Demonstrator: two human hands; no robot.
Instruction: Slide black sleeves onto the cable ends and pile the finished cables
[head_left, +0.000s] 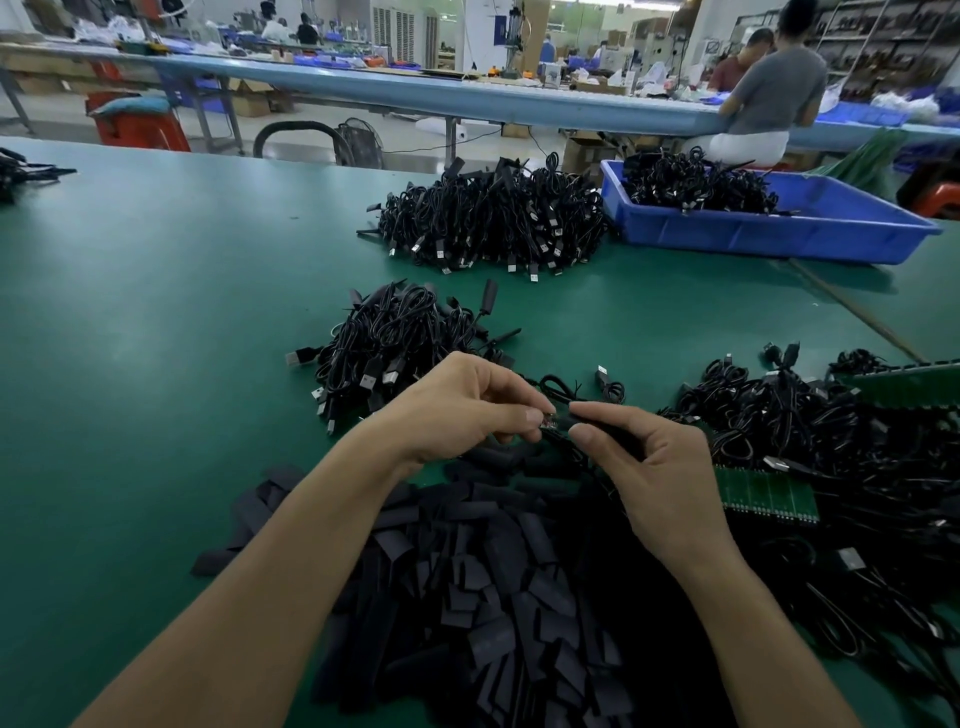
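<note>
My left hand (467, 405) pinches the small end of a black cable (548, 422) between thumb and forefinger. My right hand (649, 467) pinches a black sleeve (608, 418) whose open end meets that cable end. The cable itself (566, 387) trails away behind my hands to a USB plug. Below my hands lies a big heap of loose black sleeves (493, 582). A pile of sleeved cables (395, 343) sits just beyond my left hand.
A larger cable pile (493, 218) lies farther back, beside a blue bin (769, 228) holding more cables. Tangled cables (810, 431) and green circuit strips (769, 496) cover the right side. The green table (156, 312) stretches left. A person sits at the far bench.
</note>
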